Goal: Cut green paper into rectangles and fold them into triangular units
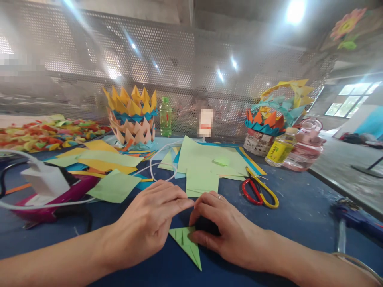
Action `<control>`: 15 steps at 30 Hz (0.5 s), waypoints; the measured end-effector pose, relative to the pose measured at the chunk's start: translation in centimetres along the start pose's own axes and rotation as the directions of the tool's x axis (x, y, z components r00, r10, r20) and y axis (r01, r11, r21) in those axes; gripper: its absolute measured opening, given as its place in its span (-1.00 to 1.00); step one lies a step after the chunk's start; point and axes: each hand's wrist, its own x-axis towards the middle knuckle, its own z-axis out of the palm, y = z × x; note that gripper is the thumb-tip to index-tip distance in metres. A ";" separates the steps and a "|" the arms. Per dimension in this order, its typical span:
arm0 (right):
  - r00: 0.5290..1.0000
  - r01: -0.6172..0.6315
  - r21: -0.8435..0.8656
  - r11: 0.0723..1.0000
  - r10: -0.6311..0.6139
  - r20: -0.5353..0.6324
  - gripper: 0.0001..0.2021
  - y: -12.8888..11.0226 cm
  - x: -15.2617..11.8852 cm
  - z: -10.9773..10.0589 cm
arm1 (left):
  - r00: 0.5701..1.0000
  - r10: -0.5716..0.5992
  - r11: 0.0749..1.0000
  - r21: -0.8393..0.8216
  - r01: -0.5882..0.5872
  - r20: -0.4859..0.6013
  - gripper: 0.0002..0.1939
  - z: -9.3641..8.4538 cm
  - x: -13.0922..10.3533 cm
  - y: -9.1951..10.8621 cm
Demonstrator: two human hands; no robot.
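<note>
A small triangle of folded green paper point(187, 243), creased across its upper part, lies on the dark blue table in front of me with one point toward me. My right hand point(223, 227) is curled, its thumb on the paper's right edge and its index fingertip close by, gripping that side. Just left of the paper is my left hand point(155, 217), fingers stretched out and held together, with nothing visible in them. Its fingertips meet the bent fingers of my right hand. Beyond both hands lie stacked light green sheets point(203, 159).
Red and yellow scissors point(260, 189) lie to the right, near a yellow-labelled bottle point(279, 149) and a pink jug point(305, 149). A folded-paper basket point(131, 119) stands at the back left. A white charger point(44, 177) with cables is at left; a blue glue gun point(356, 219) at far right.
</note>
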 end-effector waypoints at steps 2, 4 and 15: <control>1.000 -0.004 0.011 1.000 0.004 -0.005 -0.91 -0.1 0.0 0.0 | 1.000 0.001 1.000 0.007 -0.001 0.004 -0.60 -0.1 0.0 -0.2; 1.000 -0.011 0.021 1.000 0.011 -0.008 -0.91 -0.2 0.1 -0.1 | 1.000 0.002 1.000 0.016 -0.002 0.010 -0.60 -0.1 0.0 -0.3; 0.997 -0.061 0.113 0.992 0.067 -0.044 -0.87 0.0 0.1 0.3 | 1.000 -0.029 0.999 0.030 0.029 0.004 -0.62 0.1 0.1 -0.5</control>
